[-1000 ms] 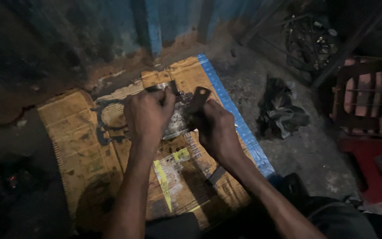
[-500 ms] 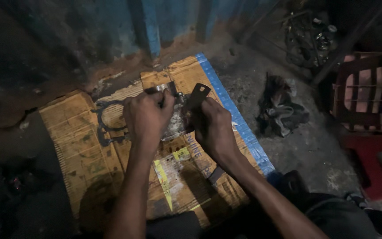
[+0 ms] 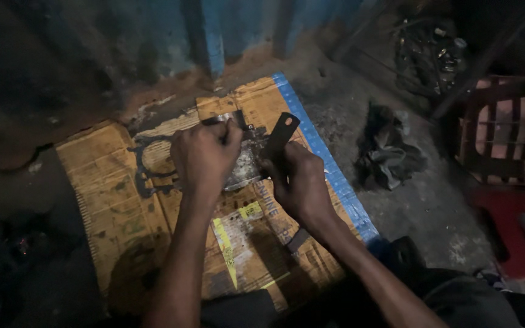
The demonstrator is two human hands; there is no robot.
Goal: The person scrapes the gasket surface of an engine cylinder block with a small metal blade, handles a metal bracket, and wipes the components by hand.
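Observation:
A flat grey metal part [image 3: 247,159] lies on a flattened cardboard sheet [image 3: 113,206] on the floor. My left hand [image 3: 205,155] is closed over the part's left side and presses it down. My right hand [image 3: 299,182] grips a dark flat blade with a hole at its upper end [image 3: 282,135], held slanted against the part's right edge. A thin dark gasket [image 3: 147,167] with a round opening lies on the cardboard just left of my left hand, partly hidden by it.
A dark crumpled rag [image 3: 390,155] lies on the concrete to the right. A red slatted crate [image 3: 508,130] and a red stool [image 3: 518,228] stand at far right. A blue wall [image 3: 226,30] is close behind the cardboard. Dark clutter [image 3: 429,51] sits at back right.
Both hands stay on the metal part. The blade in my right hand has shifted slightly, its holed end tilted a little more to the right.

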